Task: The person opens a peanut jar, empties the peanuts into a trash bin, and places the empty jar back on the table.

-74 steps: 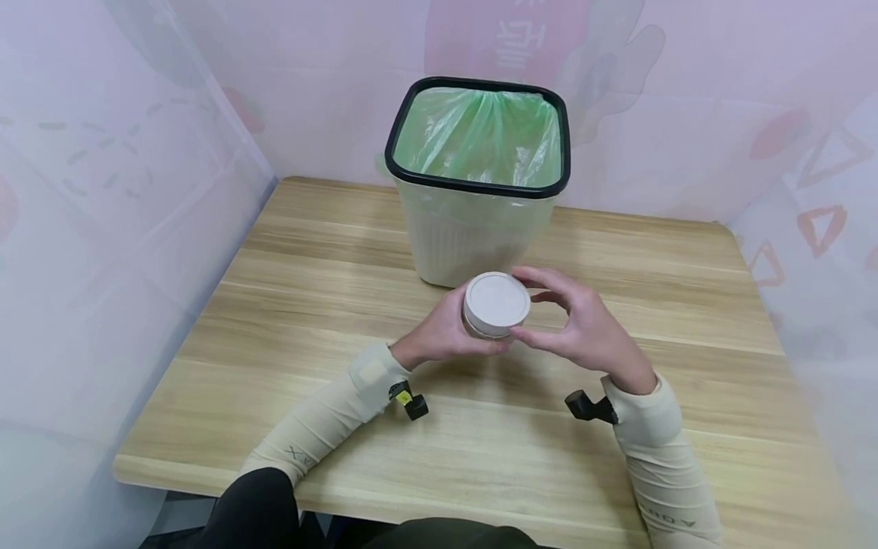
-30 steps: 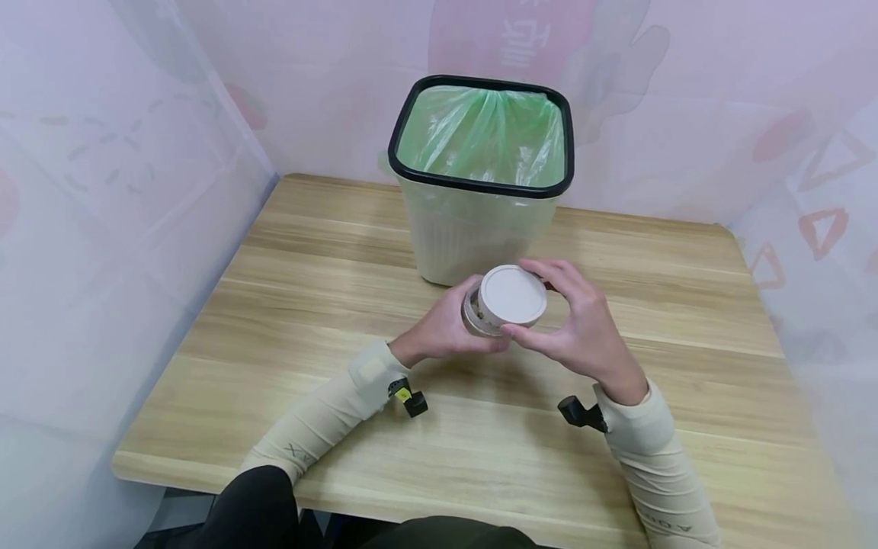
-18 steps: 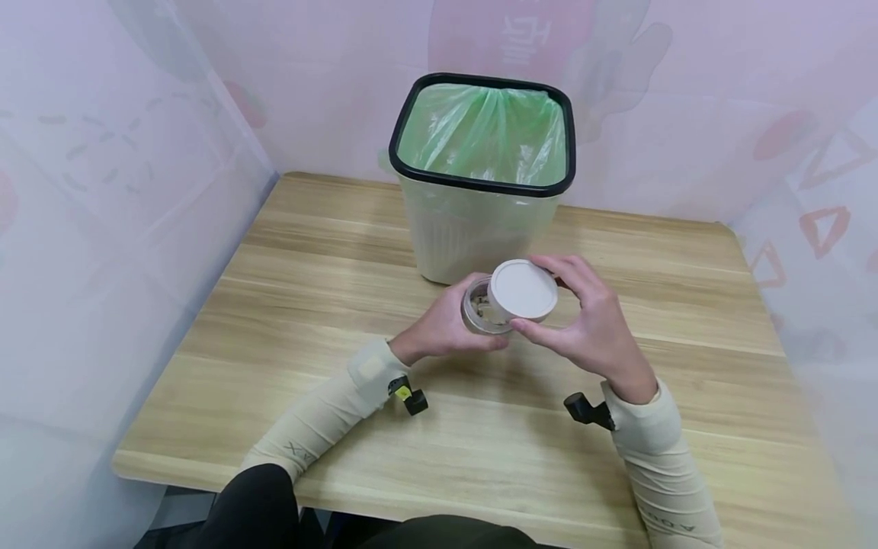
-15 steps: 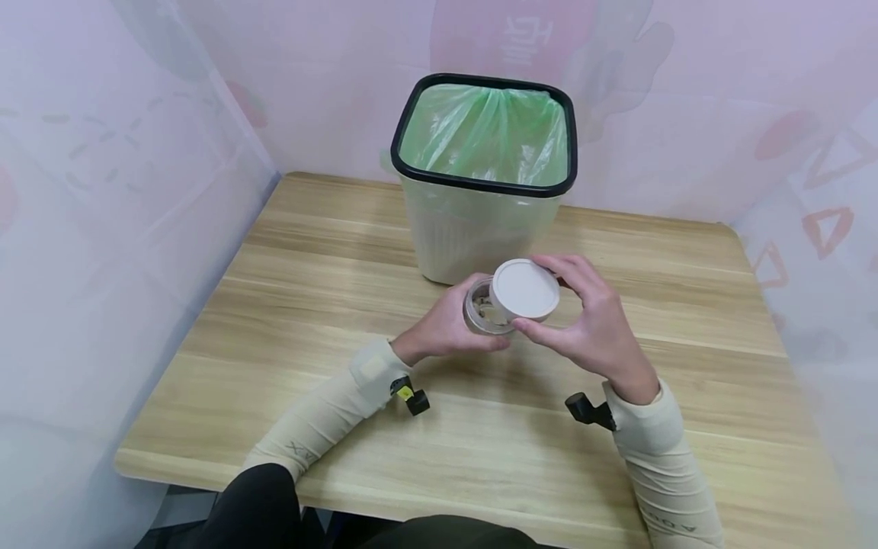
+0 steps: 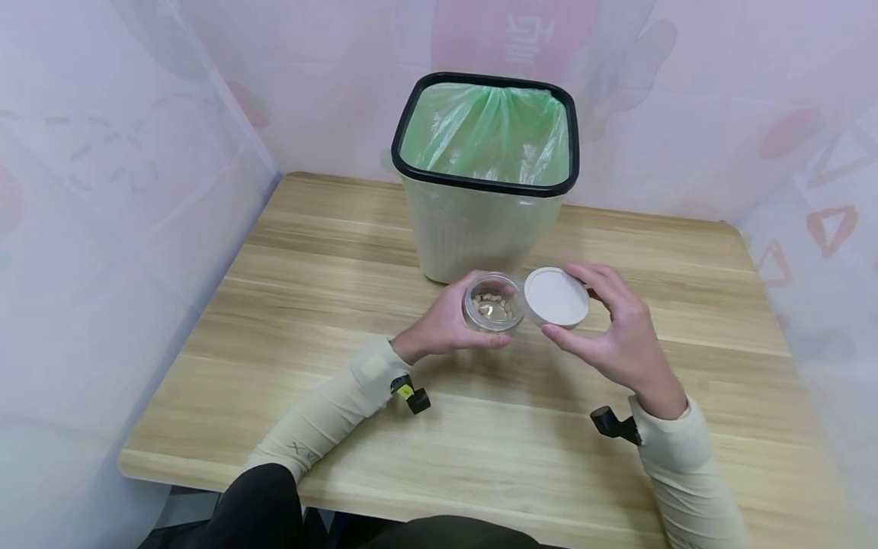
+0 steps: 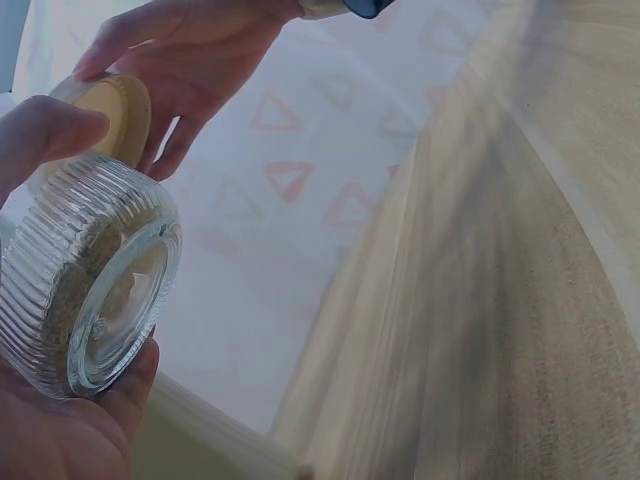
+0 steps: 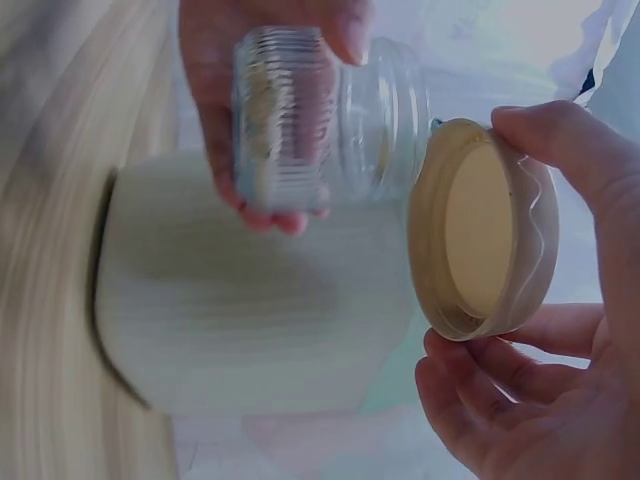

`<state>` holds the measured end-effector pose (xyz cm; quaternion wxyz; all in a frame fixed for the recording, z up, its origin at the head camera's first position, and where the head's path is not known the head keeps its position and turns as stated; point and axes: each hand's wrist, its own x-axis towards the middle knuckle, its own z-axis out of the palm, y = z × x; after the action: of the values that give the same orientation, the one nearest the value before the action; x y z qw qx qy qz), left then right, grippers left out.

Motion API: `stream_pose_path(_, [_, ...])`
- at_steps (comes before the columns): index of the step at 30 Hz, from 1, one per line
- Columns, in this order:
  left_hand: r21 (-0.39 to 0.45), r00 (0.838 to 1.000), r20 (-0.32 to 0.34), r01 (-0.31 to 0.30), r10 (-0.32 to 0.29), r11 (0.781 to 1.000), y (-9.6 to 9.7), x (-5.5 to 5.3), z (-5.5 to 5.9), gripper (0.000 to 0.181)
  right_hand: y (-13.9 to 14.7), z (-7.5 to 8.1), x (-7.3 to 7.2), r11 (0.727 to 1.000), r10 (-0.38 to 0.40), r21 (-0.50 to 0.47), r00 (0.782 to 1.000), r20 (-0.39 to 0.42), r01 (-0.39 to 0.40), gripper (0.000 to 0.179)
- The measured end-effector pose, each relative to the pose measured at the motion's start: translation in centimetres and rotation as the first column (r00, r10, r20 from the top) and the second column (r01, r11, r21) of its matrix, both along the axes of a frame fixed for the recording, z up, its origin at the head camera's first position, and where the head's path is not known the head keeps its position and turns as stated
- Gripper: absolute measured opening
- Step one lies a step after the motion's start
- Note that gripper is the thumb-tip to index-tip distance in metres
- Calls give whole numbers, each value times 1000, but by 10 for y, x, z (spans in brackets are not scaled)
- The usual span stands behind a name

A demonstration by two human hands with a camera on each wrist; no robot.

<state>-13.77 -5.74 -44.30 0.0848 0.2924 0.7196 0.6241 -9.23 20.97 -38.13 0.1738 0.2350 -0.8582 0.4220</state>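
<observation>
A clear ribbed glass jar point(image 5: 491, 323) is gripped by my left hand point(image 5: 446, 320), its mouth uncovered. Small beige pieces point(image 5: 504, 306) lie in the bottom of it; their kind is too small to tell. My right hand point(image 5: 620, 335) pinches a white lid point(image 5: 556, 297) by its rim, just right of the jar and apart from it. In the right wrist view the hollow underside of the lid point(image 7: 480, 230) faces the jar point(image 7: 290, 120). The left wrist view shows the ribbed wall and thick base of the jar point(image 6: 90, 270) resting in the palm.
Behind the hands, a pale bin point(image 5: 473, 229) with a black rim and a green plastic liner point(image 5: 494, 137) stands on the wooden table point(image 5: 309, 252). Light printed curtains point(image 5: 329, 91) enclose the table at the back and sides.
The lid, at first on the jar, has come off and moved to the right with my right hand, uncovering the jar's mouth. My left hand and the jar have barely moved.
</observation>
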Motion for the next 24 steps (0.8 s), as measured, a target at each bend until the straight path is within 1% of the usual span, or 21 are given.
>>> stream_pose_path(4, [6, 1000, 2, -4, 4, 1000, 0, 0, 0, 80, 8, -3, 3, 1000, -23, -7, 1000, 10, 23, 83])
stream_pose_path(10, [15, 1000, -9, -14, 15, 1000, -1, -1, 0, 80, 16, -12, 4, 999, -52, 9, 997, 62, 52, 82])
stream_pose_path(13, [18, 1000, -14, -16, 16, 1000, -2, -1, 0, 79, 18, -22, 0, 998, -60, 32, 994, 95, 57, 79])
stream_pose_path(16, [11, 1000, -15, -16, 16, 1000, -2, -2, 0, 79, 21, -32, -5, 997, -51, 59, 991, 126, 44, 76])
stream_pose_path(24, [18, 1000, 4, -4, 4, 1000, -1, 0, 2, 78, 23, -55, -18, 983, -42, 181, 982, 184, 8, 75])
